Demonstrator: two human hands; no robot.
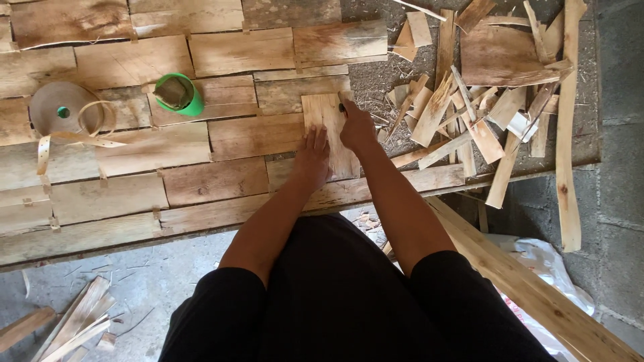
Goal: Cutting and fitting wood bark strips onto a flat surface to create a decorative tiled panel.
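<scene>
Veneer piece: lying upright on the tabletop, right of the green cup.
Left hand: spread flat, pinning the piece.
Right hand: closed round a small dark tool at its right edge.
Risk: likely slip toward left fingertips; thin wood could split.

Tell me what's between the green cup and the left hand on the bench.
Only joined veneer sheets lie between the green cup and the left hand in the head view.
</scene>
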